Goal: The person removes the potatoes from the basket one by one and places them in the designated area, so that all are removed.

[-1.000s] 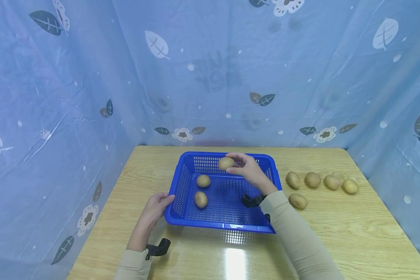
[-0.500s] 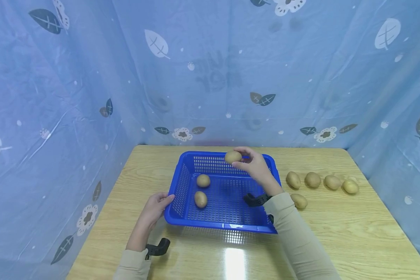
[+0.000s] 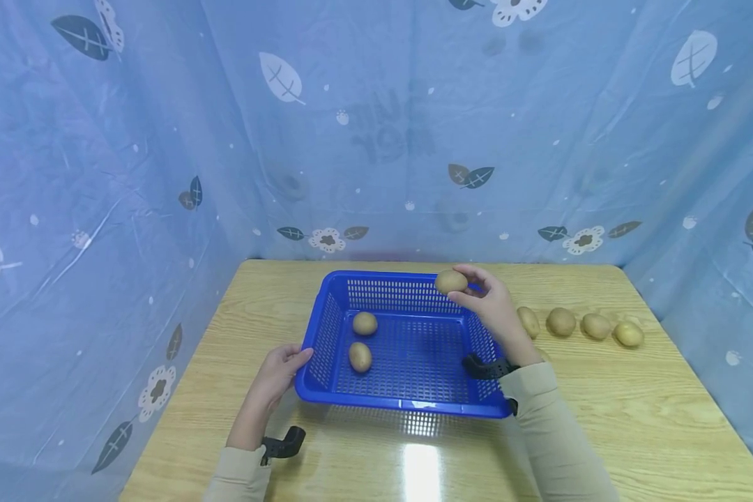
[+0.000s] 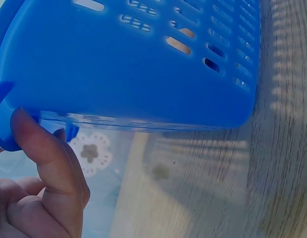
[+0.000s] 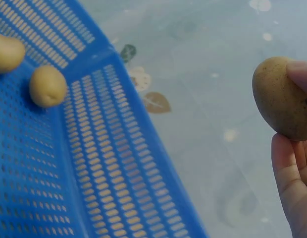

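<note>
My right hand pinches a potato between thumb and fingers, above the far right corner of a blue plastic basket. In the right wrist view the same brown potato shows at the right edge, thumb on top and fingers beneath. My left hand grips the basket's left rim; the left wrist view has the fingers curled at that rim. Two potatoes lie on the basket floor towards its left side, a rounder one behind and a longer one in front.
Right of the basket, several potatoes rest on the wooden table, among them one in a row. My right forearm partly covers the nearest ones. A blue patterned curtain closes off the back and sides.
The right hand has carried its potato to the right, from over the basket's middle to near its far right corner. The left hand stays at the rim.
</note>
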`<action>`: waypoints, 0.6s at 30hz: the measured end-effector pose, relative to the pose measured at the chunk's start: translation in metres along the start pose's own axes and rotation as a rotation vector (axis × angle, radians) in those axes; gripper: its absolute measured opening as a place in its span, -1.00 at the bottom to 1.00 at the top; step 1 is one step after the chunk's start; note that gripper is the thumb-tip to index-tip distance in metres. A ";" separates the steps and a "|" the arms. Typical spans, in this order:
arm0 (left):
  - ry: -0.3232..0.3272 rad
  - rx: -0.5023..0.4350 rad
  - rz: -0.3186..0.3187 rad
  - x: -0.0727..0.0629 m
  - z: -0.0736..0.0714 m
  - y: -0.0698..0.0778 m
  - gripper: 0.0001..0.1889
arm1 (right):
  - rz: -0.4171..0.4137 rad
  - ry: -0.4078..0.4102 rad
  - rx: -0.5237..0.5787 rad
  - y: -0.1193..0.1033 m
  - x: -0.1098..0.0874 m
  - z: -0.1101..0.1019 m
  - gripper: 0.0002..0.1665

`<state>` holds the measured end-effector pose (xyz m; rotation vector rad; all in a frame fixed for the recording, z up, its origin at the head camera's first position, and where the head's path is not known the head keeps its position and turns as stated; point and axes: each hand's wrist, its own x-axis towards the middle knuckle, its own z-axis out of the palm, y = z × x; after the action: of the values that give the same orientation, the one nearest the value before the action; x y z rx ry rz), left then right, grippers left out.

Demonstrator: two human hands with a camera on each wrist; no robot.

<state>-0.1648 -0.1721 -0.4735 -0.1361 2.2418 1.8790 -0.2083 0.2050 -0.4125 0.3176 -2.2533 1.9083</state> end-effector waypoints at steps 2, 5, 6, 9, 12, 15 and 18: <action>0.003 0.004 -0.001 0.000 0.000 0.000 -0.60 | -0.014 0.023 0.008 -0.001 -0.004 -0.007 -0.41; 0.003 0.014 -0.002 0.000 0.000 -0.001 -0.62 | -0.040 0.054 0.017 -0.002 -0.009 -0.017 -0.42; 0.004 0.014 -0.003 0.000 0.001 -0.001 -0.62 | -0.045 0.061 0.032 -0.003 -0.010 -0.020 -0.43; 0.004 0.011 -0.008 0.001 0.001 -0.002 -0.65 | -0.060 0.083 0.064 -0.005 -0.015 -0.029 -0.43; 0.007 0.006 -0.013 0.001 0.001 -0.002 -0.66 | -0.067 0.096 0.101 -0.007 -0.019 -0.037 -0.42; 0.002 0.010 -0.011 0.002 0.001 -0.002 -0.66 | -0.081 0.126 0.101 -0.007 -0.023 -0.044 -0.41; 0.000 0.009 -0.008 0.003 0.001 -0.003 -0.66 | -0.080 0.168 0.094 -0.005 -0.026 -0.051 -0.42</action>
<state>-0.1671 -0.1715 -0.4777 -0.1440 2.2461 1.8649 -0.1821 0.2553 -0.4059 0.2461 -2.0189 1.9265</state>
